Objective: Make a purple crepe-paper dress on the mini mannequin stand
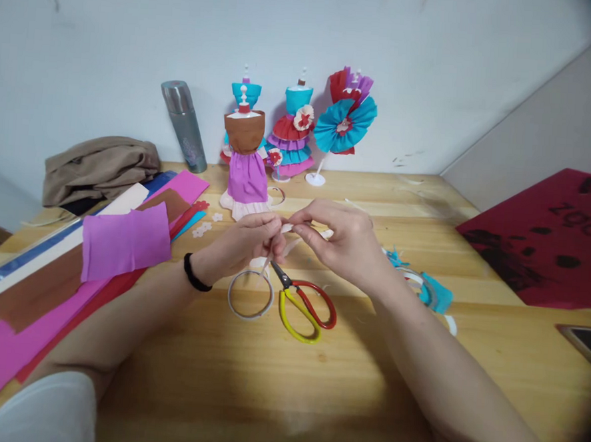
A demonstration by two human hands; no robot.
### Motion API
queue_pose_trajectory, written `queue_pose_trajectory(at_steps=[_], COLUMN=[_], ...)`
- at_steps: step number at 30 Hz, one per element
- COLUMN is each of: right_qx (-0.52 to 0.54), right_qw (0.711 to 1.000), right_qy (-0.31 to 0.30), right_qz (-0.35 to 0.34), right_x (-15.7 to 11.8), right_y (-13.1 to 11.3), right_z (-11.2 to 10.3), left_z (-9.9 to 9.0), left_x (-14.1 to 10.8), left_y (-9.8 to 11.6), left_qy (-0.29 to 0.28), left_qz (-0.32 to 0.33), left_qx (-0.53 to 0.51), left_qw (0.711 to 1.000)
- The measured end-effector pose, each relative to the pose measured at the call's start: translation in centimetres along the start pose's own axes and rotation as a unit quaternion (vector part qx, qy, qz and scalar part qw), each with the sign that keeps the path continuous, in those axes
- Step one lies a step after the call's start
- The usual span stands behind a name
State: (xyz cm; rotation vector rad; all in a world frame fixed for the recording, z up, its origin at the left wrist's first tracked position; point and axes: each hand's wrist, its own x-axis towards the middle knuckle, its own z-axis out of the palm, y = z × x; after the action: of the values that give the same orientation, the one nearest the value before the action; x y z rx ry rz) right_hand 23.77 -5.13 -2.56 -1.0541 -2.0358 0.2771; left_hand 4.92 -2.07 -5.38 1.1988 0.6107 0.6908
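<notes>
Close together over the table, my left hand (pixel 252 237) and my right hand (pixel 339 240) both have their fingers pinched. A small white strip (pixel 287 228) shows between the fingertips, held from both sides; its exact kind is too small to make out. Just below the hands lie scissors (pixel 295 298) with one red and one yellow handle, their blade tips partly hidden by my left hand. A thin roll of tape (pixel 229 296) lies flat to the left of the scissors. Behind my hands stands a small dress form (pixel 248 171) in a brown top and purple skirt.
More paper-dressed forms (pixel 299 101) and a blue fan flower (pixel 345 125) stand by the wall. Crepe paper sheets (pixel 127 241) lie left, near a flask (pixel 184 127) and brown cloth (pixel 98 169). Blue scraps (pixel 436 293) and a red bag (pixel 549 236) are right.
</notes>
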Motion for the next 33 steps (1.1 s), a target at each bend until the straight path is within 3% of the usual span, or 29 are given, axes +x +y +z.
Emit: queue_pose_trajectory(at_steps=[3, 6, 10, 12, 23, 27, 33], right_qx=[0.015, 0.021, 0.006, -0.002, 0.083, 0.106, 0.100], right_qw=[1.000, 1.000, 1.000, 1.000, 0.995, 0.990, 0.983], right_qy=[-0.005, -0.004, 0.006, 0.008, 0.009, -0.031, -0.069], right_qz=[0.005, 0.000, -0.016, -0.015, 0.049, 0.086, 0.137], right_x=[0.1, 0.2, 0.1, 0.1, 0.2, 0.4, 0.6], right_y=[0.0, 0.2, 0.5, 0.5, 1.0, 1.1, 1.7], right_z=[-0.1, -0.1, 0.0, 0.0, 0.2, 0.6, 0.5], left_z=[0.2, 0.3, 0.3, 0.2, -0.1, 0.1, 0.0], left_x=[-0.3, -0.5, -0.5, -0.5, -0.4, -0.5, -0.5], left_y=[0.6, 1.3, 1.8, 1.8, 1.8, 1.9, 2.6], left_qy=[0.023, 0.060, 0.075, 0.068, 0.039, 0.032, -0.004], left_qz=[0.004, 0.059, 0.144, 0.157, 0.130, 0.126, 0.014], left_qx=[0.033, 0.130, 0.299, 0.341, 0.387, 0.383, 0.318], left_qw=[0.999, 0.988, 0.940, 0.924, 0.912, 0.914, 0.948])
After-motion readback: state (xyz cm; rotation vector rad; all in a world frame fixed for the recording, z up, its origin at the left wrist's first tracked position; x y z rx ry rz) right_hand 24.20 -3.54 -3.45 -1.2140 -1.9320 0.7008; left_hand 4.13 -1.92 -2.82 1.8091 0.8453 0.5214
